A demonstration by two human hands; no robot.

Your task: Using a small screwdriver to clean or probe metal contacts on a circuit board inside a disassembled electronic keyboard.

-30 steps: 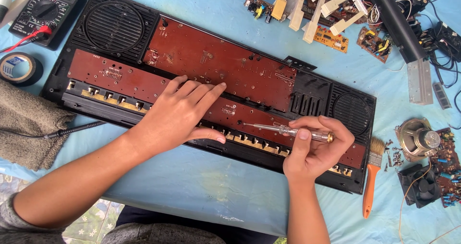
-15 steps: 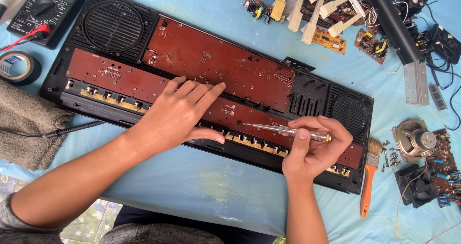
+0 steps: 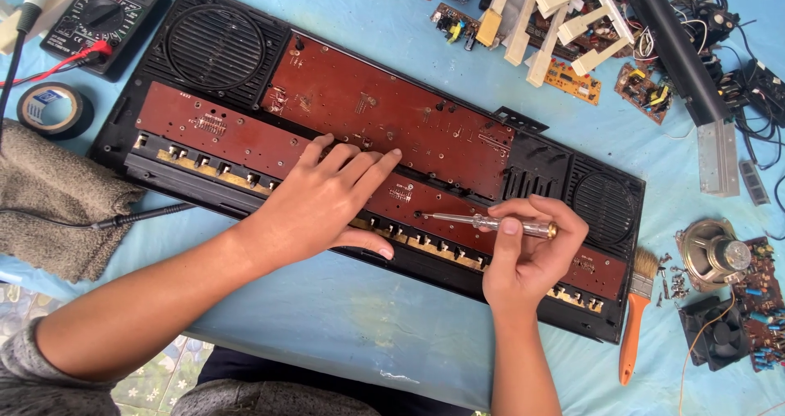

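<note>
The keyboard casing (image 3: 540, 166) is matt black plastic with ribbed grilles. Inside it, the 2 circuit boards (image 3: 384, 113) look like dull reddish-brown laminate, dusty and rough. Over the casing's right half, the right hand (image 3: 531, 256) holds a screwdriver (image 3: 491, 221) with a shiny metal shaft and a clear glossy handle. Left of the casing lies a coarse grey cloth (image 3: 57, 203). Right of it, a brush (image 3: 634, 318) has a glossy orange plastic handle.
</note>
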